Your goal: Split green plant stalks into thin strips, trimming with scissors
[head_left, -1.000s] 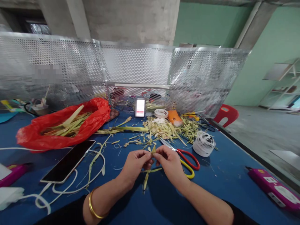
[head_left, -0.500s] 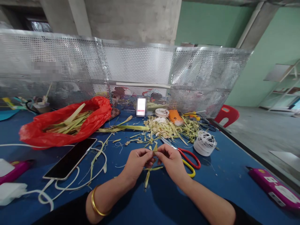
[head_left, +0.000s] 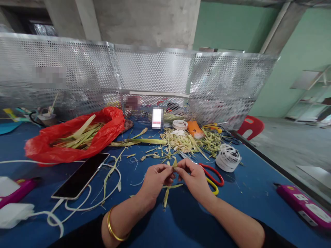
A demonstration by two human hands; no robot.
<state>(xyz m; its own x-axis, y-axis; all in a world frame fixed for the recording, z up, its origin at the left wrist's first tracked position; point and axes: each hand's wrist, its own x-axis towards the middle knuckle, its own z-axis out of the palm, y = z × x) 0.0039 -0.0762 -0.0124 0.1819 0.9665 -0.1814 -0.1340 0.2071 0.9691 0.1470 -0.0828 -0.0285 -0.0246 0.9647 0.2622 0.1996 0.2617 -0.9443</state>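
Observation:
Between my two hands is a small folded strip of dried, yellow-green plant leaf (head_left: 175, 163), pinched at its sides. My left hand (head_left: 158, 178) closes thumb and fingers on its left side; a gold bracelet circles that wrist. My right hand (head_left: 193, 175) grips the same strip from the right with thumb and forefinger. Below the fingers a narrow leaf piece (head_left: 166, 199) points down toward the table; whether it joins the held strip is hidden. Scissors with red and yellow handles (head_left: 213, 175) lie just beyond my right hand, partly covered by it.
Cut leaf bits (head_left: 181, 143) are heaped behind my hands. At left are a red plastic bag (head_left: 113, 120) of leaf strips and a phone (head_left: 81, 175) with a white cable. A white ribbon roll (head_left: 227, 159) and a purple power strip (head_left: 302, 205) sit at right. Perforated panels (head_left: 152, 69) stand behind.
The whole view has shifted slightly, so everything on the table appears a little farther right. Both hands keep their pinch on the leaf strip, with hardly any finger movement.

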